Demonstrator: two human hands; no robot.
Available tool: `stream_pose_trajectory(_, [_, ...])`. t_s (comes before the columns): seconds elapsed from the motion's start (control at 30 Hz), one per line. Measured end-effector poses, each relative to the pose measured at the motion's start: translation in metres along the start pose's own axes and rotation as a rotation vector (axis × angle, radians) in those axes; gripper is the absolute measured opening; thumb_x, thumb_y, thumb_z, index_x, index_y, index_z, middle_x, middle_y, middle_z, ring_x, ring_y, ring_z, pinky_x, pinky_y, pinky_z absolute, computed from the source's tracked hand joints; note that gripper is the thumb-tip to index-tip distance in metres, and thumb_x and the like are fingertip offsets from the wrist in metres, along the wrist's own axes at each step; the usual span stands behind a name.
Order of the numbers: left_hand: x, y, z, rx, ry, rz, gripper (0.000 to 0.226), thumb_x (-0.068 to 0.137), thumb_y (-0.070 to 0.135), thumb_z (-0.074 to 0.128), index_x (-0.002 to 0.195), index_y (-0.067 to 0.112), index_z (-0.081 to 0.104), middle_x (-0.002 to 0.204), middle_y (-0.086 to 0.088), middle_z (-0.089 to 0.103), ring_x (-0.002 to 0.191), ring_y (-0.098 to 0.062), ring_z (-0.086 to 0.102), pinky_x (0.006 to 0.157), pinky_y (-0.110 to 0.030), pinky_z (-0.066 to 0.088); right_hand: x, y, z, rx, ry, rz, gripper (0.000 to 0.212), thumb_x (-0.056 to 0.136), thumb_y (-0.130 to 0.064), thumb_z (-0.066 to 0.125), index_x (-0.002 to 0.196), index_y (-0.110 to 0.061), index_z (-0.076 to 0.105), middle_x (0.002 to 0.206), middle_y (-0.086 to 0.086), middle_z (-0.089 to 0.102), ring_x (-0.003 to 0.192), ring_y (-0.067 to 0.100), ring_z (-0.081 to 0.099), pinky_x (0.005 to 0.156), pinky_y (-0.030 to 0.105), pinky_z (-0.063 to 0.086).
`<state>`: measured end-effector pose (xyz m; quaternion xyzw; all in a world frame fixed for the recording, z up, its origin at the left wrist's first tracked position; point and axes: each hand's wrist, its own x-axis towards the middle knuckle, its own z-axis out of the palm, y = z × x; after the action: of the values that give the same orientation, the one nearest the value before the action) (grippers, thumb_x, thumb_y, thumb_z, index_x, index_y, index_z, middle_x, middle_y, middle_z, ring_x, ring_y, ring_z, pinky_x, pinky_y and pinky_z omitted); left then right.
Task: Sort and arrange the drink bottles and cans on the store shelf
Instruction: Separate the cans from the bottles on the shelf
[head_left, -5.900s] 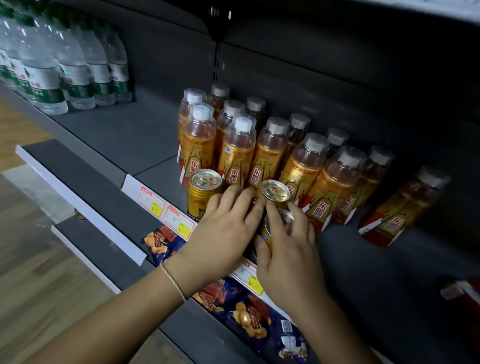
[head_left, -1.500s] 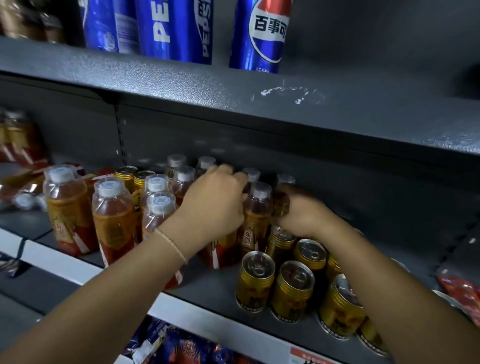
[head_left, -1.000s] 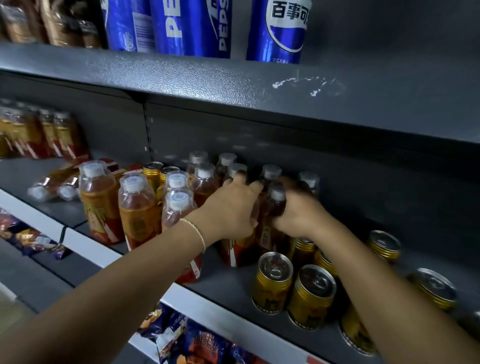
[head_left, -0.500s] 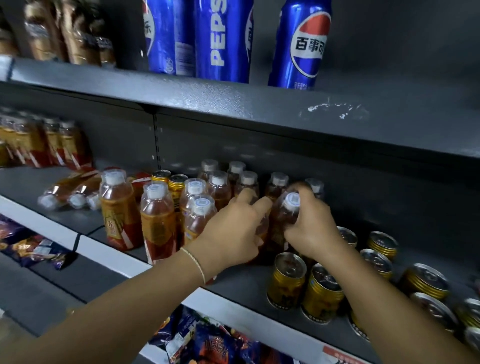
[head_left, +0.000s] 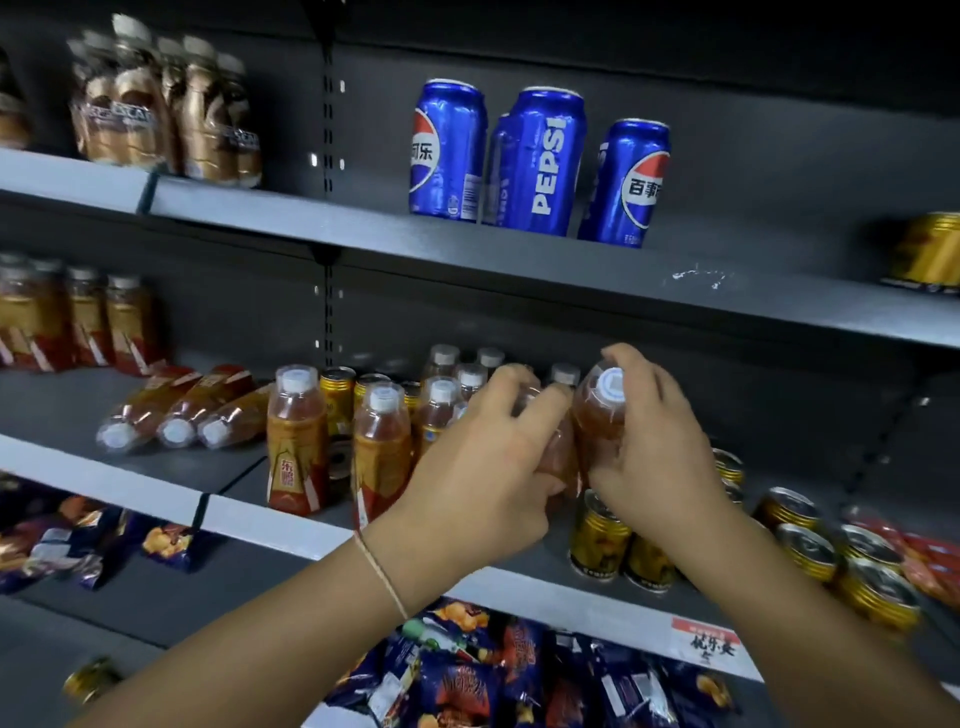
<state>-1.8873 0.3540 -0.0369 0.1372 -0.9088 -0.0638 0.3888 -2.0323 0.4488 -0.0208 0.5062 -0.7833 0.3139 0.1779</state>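
Note:
Orange drink bottles with white caps stand in a cluster on the middle shelf. My right hand grips one of these bottles, tilted, cap toward me. My left hand curls round a neighbouring bottle, mostly hidden behind the fingers. Gold cans stand in a group under and right of my right wrist. Three orange bottles lie on their sides at the left.
Blue Pepsi cans stand on the upper shelf, brown bottles to their left and a gold can at far right. More orange bottles stand far left. Snack bags fill the shelf below.
The view has tilted up, showing the upper shelf. My right hand has lifted and tilted its bottle toward me; my left hand stays on the adjacent bottle.

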Motion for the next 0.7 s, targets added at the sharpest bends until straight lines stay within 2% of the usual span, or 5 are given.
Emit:
stream_pose_trajectory(0.2, [-0.048,-0.018,-0.055,-0.076,-0.072,-0.091,0.068,0.07,0.033,0.08,0.122,0.039,0.037,0.131,0.006,0.035,0.103,-0.02,0.055,0.071,-0.027,0.049,-0.026,-0.065,0.005,-0.037,-0.185,0.074,0.094,0.072,-0.015,0.074,0.149,-0.03,0.022,0.138,0.009,0.047,0.119,0.029,0.052,0.088,0.037,0.049])
stream_pose_trajectory(0.33, [-0.087,-0.048,-0.086,-0.098,-0.15,-0.202,0.063,0.066,0.035,0.081,0.111,0.044,0.039,0.123,0.011,0.04,0.109,-0.017,0.049,0.074,-0.024,0.04,-0.038,-0.108,0.029,-0.013,-0.351,0.086,0.086,0.073,-0.015,0.068,0.147,-0.029,0.025,0.108,0.005,0.056,0.082,0.016,0.058,0.061,0.03,0.048])
stream_pose_trajectory(0.43, [-0.119,-0.078,-0.111,-0.107,-0.215,-0.238,0.056,0.066,0.033,0.081,0.108,0.035,0.045,0.107,0.013,0.045,0.104,-0.01,0.043,0.075,-0.025,0.043,-0.042,-0.143,0.057,0.08,-0.436,0.065,0.074,0.079,-0.016,0.067,0.14,-0.034,0.029,0.098,-0.002,0.058,0.071,0.006,0.057,0.048,0.021,0.041])
stream_pose_trajectory(0.57, [-0.162,-0.117,-0.149,-0.042,-0.252,-0.321,0.051,0.068,0.028,0.078,0.11,0.027,0.049,0.106,0.004,0.054,0.105,-0.013,0.045,0.079,-0.032,0.049,-0.044,-0.195,0.095,0.252,-0.525,0.001,0.044,0.081,-0.023,0.073,0.108,-0.037,0.04,0.089,-0.007,0.062,0.076,0.01,0.061,0.062,0.031,0.052])
stream_pose_trajectory(0.7, [-0.195,-0.149,-0.183,0.109,-0.244,-0.4,0.052,0.069,0.022,0.073,0.115,0.023,0.049,0.104,-0.003,0.053,0.094,-0.012,0.046,0.072,-0.038,0.053,-0.042,-0.247,0.129,0.328,-0.608,-0.091,0.047,0.08,-0.027,0.072,0.115,-0.036,0.041,0.099,-0.004,0.062,0.087,0.015,0.062,0.074,0.036,0.054])
